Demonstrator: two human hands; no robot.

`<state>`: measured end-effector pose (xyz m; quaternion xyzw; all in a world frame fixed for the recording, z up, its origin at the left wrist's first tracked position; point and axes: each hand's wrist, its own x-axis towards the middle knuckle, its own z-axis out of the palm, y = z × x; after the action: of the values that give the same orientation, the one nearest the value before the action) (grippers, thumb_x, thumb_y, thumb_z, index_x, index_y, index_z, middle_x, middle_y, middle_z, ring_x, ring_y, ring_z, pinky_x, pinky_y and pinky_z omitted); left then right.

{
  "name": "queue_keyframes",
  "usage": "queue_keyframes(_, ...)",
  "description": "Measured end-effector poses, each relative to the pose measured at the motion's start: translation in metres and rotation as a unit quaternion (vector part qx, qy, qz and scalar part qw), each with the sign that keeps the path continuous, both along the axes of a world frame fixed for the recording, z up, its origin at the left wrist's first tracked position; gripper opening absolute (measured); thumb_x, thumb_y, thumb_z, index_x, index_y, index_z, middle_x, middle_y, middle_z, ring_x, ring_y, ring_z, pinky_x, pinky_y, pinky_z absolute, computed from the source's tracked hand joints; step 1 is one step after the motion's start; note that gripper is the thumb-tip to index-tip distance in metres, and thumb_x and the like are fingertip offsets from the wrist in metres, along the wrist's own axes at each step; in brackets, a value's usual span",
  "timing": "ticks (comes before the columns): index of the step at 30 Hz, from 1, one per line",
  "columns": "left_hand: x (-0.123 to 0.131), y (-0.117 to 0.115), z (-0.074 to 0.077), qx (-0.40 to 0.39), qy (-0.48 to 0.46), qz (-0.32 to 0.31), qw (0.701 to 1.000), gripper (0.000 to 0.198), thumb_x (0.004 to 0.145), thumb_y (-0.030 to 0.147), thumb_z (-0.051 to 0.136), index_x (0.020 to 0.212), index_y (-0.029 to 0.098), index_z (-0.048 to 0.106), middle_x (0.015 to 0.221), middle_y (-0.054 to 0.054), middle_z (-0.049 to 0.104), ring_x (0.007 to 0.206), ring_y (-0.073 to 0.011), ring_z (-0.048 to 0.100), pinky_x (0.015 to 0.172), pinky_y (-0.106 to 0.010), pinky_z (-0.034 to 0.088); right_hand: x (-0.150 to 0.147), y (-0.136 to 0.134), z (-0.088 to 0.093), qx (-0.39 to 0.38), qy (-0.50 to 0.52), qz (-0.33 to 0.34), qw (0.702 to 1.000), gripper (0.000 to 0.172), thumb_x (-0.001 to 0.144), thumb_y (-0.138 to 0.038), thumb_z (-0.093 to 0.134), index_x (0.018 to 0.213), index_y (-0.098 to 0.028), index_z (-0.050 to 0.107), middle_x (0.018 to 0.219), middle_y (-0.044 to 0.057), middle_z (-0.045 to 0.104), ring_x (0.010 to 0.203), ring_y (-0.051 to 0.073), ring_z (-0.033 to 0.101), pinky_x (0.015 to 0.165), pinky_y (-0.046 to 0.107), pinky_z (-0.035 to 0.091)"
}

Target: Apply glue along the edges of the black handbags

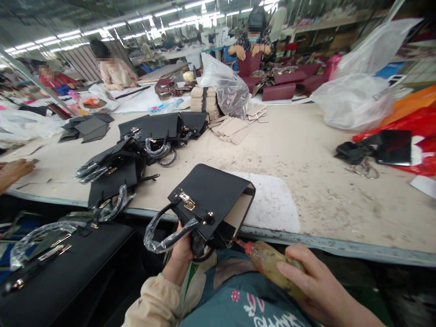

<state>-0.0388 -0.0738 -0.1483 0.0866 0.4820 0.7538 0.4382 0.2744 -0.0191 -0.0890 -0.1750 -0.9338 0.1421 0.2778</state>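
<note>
A black handbag (213, 195) with gold clasp fittings and plastic-wrapped handles rests tilted at the table's front edge. My left hand (183, 247) grips it from below near the handles; some of the fingers are hidden behind the bag. The bag's side gapes, showing a beige inner face. In my right hand (303, 277) is a yellowish glue bottle (272, 263) with a red nozzle, fingers wrapped round it. Its tip points left, at or very near the bag's lower side corner; whether it touches I cannot tell.
More black handbags (150, 129) lie at the left of the table (327, 195), and a large one (85, 268) stands lower left. Beige boards (230, 129) sit mid-table. Plastic bags (357, 100) are at the right. Co-workers are across the table; another person's hand (17, 170) is at far left.
</note>
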Motion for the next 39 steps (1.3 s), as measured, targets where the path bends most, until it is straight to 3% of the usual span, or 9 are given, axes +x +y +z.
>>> queue_keyframes(14,-0.007,-0.004,0.023,-0.048,0.058,-0.025,0.997,0.031,0.067,0.018,0.074,0.094,0.018,0.06,0.079,0.001,0.069,0.083,-0.019,0.068,0.078,-0.032,0.056,0.004,0.023,-0.033,0.06,0.055,-0.084,0.993,0.035,0.082,-0.008,0.046,0.116,-0.017,0.047,0.113,0.014,0.044,0.102,0.021,0.049,0.076,0.029,0.053)
queue_keyframes(20,-0.005,0.0,0.037,-0.056,0.048,-0.023,0.997,0.043,0.062,0.017,0.076,0.102,0.017,0.06,0.089,-0.003,0.07,0.084,-0.0212,0.068,0.073,-0.029,0.057,0.005,-0.003,-0.026,0.001,0.065,-0.05,0.997,0.043,0.079,-0.006,0.048,0.119,-0.02,0.044,0.115,0.013,0.041,0.103,0.02,0.05,0.076,0.025,0.051)
queue_keyframes(25,-0.007,0.003,0.039,-0.075,0.054,-0.003,0.996,0.053,0.059,0.016,0.077,0.108,0.018,0.059,0.089,-0.004,0.07,0.083,-0.0233,0.068,0.072,-0.031,0.058,0.004,-0.013,-0.017,-0.035,0.045,-0.02,0.998,0.048,0.077,-0.003,0.046,0.12,-0.021,0.04,0.113,0.011,0.042,0.1,0.018,0.051,0.076,0.024,0.051)
queue_keyframes(33,-0.005,0.009,0.055,-0.09,0.054,-0.025,0.994,0.05,0.057,0.015,0.077,0.105,0.015,0.062,0.081,-0.004,0.071,0.085,-0.0269,0.068,0.076,-0.037,0.058,0.006,0.021,-0.041,0.006,0.074,-0.104,0.992,0.041,0.082,-0.006,0.045,0.12,-0.02,0.043,0.114,0.014,0.043,0.103,0.02,0.05,0.079,0.027,0.053)
queue_keyframes(39,-0.004,0.02,0.073,-0.118,0.056,-0.026,0.991,0.047,0.056,0.015,0.078,0.1,0.012,0.063,0.079,-0.005,0.071,0.07,-0.0228,0.069,0.065,-0.032,0.059,0.0,0.039,-0.058,0.002,0.095,-0.155,0.983,0.033,0.084,-0.011,0.049,0.116,-0.018,0.047,0.109,0.013,0.046,0.097,0.02,0.053,0.078,0.031,0.054)
